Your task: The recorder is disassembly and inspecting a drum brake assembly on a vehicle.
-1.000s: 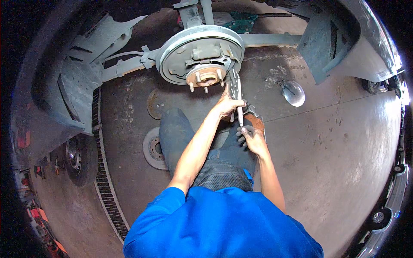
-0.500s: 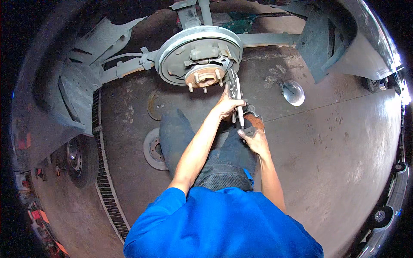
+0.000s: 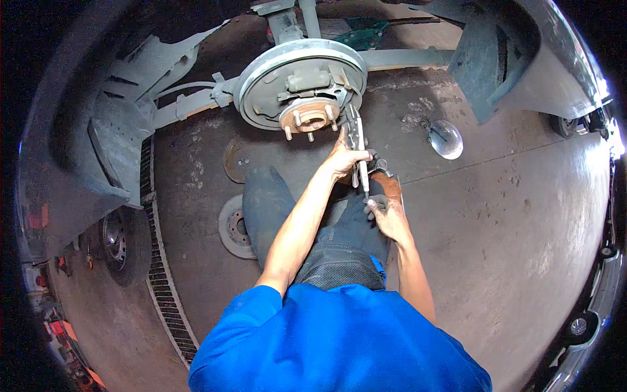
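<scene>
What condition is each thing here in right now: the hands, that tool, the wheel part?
Left hand: gripping the pliers.
Right hand: touching the pliers' handle end.
Locking pliers: upright, jaws at the brake assembly.
Brake assembly: exposed, wheel off.
Hub: rusty, studs bare.
Brake disc: lying on the floor.

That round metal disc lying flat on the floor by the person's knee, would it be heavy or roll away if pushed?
The round grey metal brake disc looks thick and solid, so it is probably heavy and stiff. It lies flat on the concrete floor, so a push would likely make it slide, not roll. Its dusty, rusty-looking face seems unlikely to be slippery.
</scene>
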Action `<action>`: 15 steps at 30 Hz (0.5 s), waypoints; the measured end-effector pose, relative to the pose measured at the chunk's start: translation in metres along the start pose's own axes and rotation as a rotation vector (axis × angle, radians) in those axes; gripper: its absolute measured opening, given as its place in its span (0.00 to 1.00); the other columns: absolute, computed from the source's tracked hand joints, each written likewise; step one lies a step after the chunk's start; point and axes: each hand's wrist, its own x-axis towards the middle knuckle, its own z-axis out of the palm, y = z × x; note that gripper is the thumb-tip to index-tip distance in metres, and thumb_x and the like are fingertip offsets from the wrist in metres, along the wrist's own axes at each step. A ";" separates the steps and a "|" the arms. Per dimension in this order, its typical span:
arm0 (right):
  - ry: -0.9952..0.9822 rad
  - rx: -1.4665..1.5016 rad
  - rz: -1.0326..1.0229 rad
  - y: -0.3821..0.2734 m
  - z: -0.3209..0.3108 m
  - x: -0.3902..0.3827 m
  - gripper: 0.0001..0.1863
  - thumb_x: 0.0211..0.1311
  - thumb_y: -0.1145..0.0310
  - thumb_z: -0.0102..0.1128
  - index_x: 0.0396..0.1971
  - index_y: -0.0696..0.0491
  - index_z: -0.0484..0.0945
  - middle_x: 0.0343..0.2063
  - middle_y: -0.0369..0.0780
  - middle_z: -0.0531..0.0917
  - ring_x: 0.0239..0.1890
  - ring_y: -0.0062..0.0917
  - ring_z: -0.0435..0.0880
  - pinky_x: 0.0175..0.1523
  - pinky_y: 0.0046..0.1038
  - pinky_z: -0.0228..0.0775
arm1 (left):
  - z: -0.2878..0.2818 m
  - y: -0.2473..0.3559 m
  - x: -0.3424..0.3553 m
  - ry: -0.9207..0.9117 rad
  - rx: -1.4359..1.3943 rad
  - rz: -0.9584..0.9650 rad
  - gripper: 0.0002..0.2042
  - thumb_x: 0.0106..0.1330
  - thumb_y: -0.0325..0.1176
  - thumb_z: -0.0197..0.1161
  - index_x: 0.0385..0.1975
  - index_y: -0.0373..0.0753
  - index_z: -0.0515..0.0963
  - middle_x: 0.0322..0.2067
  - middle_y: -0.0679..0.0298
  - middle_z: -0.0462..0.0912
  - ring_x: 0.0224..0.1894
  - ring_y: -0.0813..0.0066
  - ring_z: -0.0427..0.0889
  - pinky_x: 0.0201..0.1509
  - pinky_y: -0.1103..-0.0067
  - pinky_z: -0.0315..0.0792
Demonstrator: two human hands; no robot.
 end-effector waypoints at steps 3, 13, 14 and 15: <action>0.056 -0.190 -0.059 -0.004 0.000 0.003 0.17 0.57 0.58 0.63 0.31 0.60 0.78 0.20 0.42 0.81 0.23 0.25 0.79 0.32 0.29 0.71 | 0.001 0.000 0.000 -0.013 -0.032 0.040 0.41 0.43 0.11 0.63 0.57 0.52 0.55 0.42 0.61 0.67 0.38 0.58 0.82 0.34 0.70 0.80; -0.060 0.123 0.076 0.005 0.007 0.003 0.18 0.61 0.57 0.59 0.33 0.61 0.77 0.24 0.39 0.82 0.24 0.21 0.80 0.28 0.24 0.70 | 0.004 0.004 -0.002 -0.003 -0.035 -0.041 0.40 0.44 0.11 0.62 0.56 0.52 0.55 0.42 0.61 0.67 0.40 0.55 0.81 0.34 0.67 0.80; -0.065 0.134 0.028 0.005 0.006 0.003 0.18 0.61 0.57 0.59 0.33 0.61 0.77 0.24 0.39 0.82 0.24 0.21 0.80 0.28 0.24 0.70 | 0.005 0.005 -0.002 -0.012 -0.036 -0.005 0.40 0.44 0.11 0.62 0.56 0.52 0.55 0.42 0.61 0.67 0.40 0.55 0.81 0.34 0.67 0.80; -0.085 0.211 0.037 0.006 0.005 0.004 0.18 0.62 0.57 0.58 0.33 0.60 0.77 0.24 0.38 0.82 0.24 0.19 0.80 0.27 0.22 0.69 | 0.006 0.005 -0.003 -0.017 -0.041 -0.008 0.40 0.44 0.11 0.62 0.57 0.52 0.54 0.42 0.61 0.67 0.40 0.55 0.81 0.34 0.66 0.80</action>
